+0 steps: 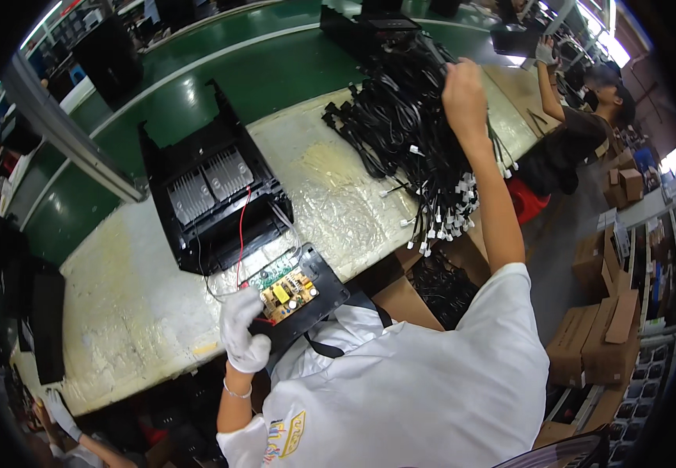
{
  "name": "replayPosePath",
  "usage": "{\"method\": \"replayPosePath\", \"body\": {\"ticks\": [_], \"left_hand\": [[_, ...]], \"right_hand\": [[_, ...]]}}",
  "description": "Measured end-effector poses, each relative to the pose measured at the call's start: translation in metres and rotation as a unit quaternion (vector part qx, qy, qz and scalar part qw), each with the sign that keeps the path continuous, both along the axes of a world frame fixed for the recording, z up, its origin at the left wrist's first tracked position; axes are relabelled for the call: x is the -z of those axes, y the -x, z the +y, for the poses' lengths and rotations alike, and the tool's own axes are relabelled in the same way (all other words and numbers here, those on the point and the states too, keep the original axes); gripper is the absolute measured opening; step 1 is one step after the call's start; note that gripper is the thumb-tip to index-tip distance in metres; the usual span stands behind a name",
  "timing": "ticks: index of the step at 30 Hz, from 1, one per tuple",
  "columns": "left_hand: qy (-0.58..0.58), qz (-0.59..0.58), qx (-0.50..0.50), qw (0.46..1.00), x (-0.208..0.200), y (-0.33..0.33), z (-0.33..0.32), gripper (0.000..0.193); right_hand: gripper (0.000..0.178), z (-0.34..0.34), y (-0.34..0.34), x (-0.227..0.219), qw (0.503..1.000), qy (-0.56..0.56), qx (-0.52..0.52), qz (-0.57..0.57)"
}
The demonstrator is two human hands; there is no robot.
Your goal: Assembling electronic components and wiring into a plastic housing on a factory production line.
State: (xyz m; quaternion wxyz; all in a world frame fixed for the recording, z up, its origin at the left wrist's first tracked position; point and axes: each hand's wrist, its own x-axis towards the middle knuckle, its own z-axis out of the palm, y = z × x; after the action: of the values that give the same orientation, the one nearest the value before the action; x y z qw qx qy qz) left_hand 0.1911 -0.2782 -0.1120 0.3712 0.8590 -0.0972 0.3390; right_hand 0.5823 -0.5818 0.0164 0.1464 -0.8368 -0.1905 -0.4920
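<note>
My left hand (243,331), in a white glove, grips the left edge of a black panel (324,274). A circuit board (283,292) with yellow and green parts lies on this panel. A red wire (242,230) runs up from the board to a black housing (225,191), which lies open on the bench with two finned metal heat sinks (211,186) inside. My bare right hand (464,92) reaches to the far end of a heap of black cables (404,109). Its fingers are closed on a black cable there, partly hidden. White connectors (441,218) hang at the heap's near end.
The bench (131,304) has a shiny, film-covered top. Behind it runs a green conveyor (283,86), with a metal post (80,132) at left. More black cables fill a cardboard box (408,300) below. A co-worker (580,129) is at far right, near stacked cartons (595,339).
</note>
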Motion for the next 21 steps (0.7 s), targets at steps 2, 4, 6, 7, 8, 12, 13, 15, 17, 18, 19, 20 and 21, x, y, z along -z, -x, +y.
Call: {"method": "replayPosePath", "body": {"ticks": [2,4,6,7,8,12,13,15,17,18,19,20,21], "left_hand": [[0.070,0.001,-0.007,0.997,-0.011,-0.006,-0.002,0.045],[0.103,0.016,0.010,0.995,-0.031,-0.025,-0.005,0.036],[0.150,0.073,0.036,0.985,-0.052,-0.042,-0.014,0.035],[0.206,0.102,0.068,0.971,-0.059,-0.053,-0.021,0.037],[0.258,0.159,0.110,0.947,-0.070,-0.069,-0.029,0.041],[0.292,0.185,0.208,0.915,-0.057,-0.157,-0.059,0.044],[0.330,0.189,0.195,0.904,-0.061,-0.173,-0.068,0.042],[0.374,0.164,0.159,0.899,-0.072,-0.193,-0.074,0.040],[0.440,0.186,0.104,0.872,-0.107,-0.189,-0.073,0.035],[0.473,0.170,0.107,0.858,-0.119,-0.185,-0.071,0.034],[0.505,0.154,0.109,0.843,-0.123,-0.183,-0.070,0.034],[0.507,0.046,0.142,0.849,-0.121,-0.186,-0.067,0.033],[0.517,0.000,0.149,0.843,-0.122,-0.186,-0.061,0.032]], "right_hand": [[0.022,0.007,0.016,-0.012,0.998,-0.038,-0.052,0.020],[0.023,0.014,0.035,-0.020,0.994,-0.041,-0.097,0.021],[0.027,0.036,0.063,-0.027,0.981,-0.056,-0.186,0.027],[0.027,0.050,0.073,-0.028,0.978,-0.056,-0.199,0.032],[0.027,0.058,0.085,-0.029,0.975,-0.065,-0.212,0.027],[0.026,0.076,0.096,-0.014,0.964,-0.098,-0.241,0.054],[0.026,0.082,0.104,-0.008,0.956,-0.117,-0.261,0.067],[0.024,0.097,0.134,0.005,0.888,-0.184,-0.331,0.263],[0.030,0.106,0.156,0.020,0.764,-0.237,-0.465,0.379],[0.033,0.106,0.165,0.025,0.673,-0.327,-0.494,0.443],[0.037,0.107,0.170,0.031,0.568,-0.410,-0.512,0.498],[0.044,0.106,0.161,0.052,0.477,-0.431,-0.587,0.492],[0.044,0.107,0.163,0.065,0.471,-0.430,-0.588,0.498]]}}
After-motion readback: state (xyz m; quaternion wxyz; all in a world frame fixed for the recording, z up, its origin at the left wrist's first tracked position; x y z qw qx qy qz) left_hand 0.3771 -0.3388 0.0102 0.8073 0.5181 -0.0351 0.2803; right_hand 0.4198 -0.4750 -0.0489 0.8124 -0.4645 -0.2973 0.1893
